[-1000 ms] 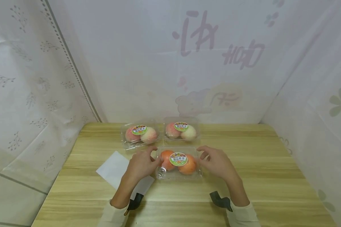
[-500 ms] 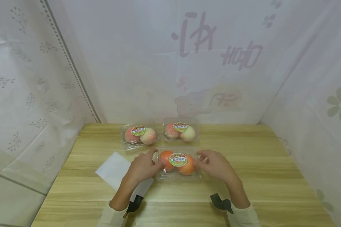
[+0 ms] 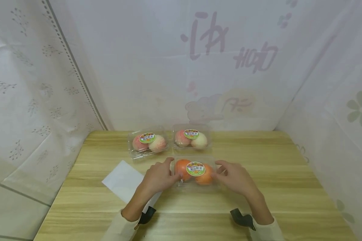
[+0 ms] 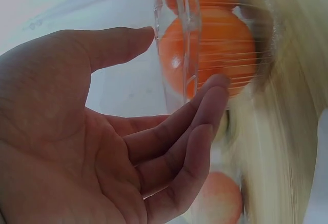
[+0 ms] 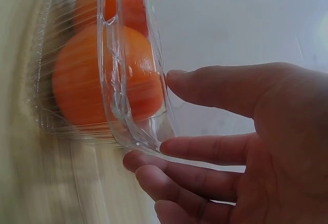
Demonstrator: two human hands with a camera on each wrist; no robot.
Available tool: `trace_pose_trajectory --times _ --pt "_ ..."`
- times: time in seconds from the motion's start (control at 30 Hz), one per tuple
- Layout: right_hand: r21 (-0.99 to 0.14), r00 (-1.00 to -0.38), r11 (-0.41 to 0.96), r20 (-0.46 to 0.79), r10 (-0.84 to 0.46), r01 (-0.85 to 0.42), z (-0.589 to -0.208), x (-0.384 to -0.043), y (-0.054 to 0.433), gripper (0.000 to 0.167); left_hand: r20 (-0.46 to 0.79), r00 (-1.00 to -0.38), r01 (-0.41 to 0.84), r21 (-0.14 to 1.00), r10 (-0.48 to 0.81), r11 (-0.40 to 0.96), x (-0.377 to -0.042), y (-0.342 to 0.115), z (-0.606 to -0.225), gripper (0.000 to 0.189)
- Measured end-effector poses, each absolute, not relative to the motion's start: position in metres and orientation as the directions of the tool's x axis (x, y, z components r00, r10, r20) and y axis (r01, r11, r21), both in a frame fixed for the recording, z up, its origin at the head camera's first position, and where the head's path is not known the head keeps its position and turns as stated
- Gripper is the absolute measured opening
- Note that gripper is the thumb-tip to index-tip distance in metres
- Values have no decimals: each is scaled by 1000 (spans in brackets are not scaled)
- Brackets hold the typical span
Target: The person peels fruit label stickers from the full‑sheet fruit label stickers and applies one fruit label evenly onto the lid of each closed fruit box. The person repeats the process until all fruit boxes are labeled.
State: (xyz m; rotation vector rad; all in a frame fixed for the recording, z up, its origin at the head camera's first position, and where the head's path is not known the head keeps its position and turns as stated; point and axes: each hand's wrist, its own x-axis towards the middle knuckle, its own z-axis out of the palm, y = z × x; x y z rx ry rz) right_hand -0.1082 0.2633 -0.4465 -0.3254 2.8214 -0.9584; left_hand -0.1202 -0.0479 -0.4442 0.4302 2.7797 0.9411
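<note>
A clear plastic fruit box (image 3: 188, 184) with two round orange fruits (image 4: 225, 49) inside lies between my hands in the head view. A round printed label (image 3: 195, 168) sits on its lid. My left hand (image 3: 158, 177) holds its left end, thumb at the lid's edge and fingers along the side. At the right end my right hand (image 3: 236, 179) holds it likewise, with the thumb on the lid edge and fingers (image 5: 205, 149) at the rim. Whether the box touches the table cannot be told.
Two similar boxes of pink-and-cream fruit, a left one (image 3: 147, 145) and a right one (image 3: 191, 139), stand at the table's back. A white sheet (image 3: 123, 180) lies partly under my left forearm. Patterned cloth (image 3: 138, 67) surrounds the wooden table (image 3: 289, 194).
Both hands and the box of orange fruits have shifted a little to the right over the last half second. The two back boxes and the white sheet have stayed put.
</note>
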Motion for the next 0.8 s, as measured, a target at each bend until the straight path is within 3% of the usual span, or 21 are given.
trace_pose_trajectory --times 0.33,0.57,0.8 --pt "-614 -981 780 -46 -188 -120 -448 -97 304 62 -42 -906 319 585 421 745 -120 -7 -447 78" --pt "-595 -989 800 -54 -137 -78 -444 -88 333 64 16 -864 401 625 503 670 -121 22 -449 60" --pt "-570 -993 821 -64 -95 -42 -441 -78 362 64 30 -818 463 626 574 627 -124 51 -452 63"
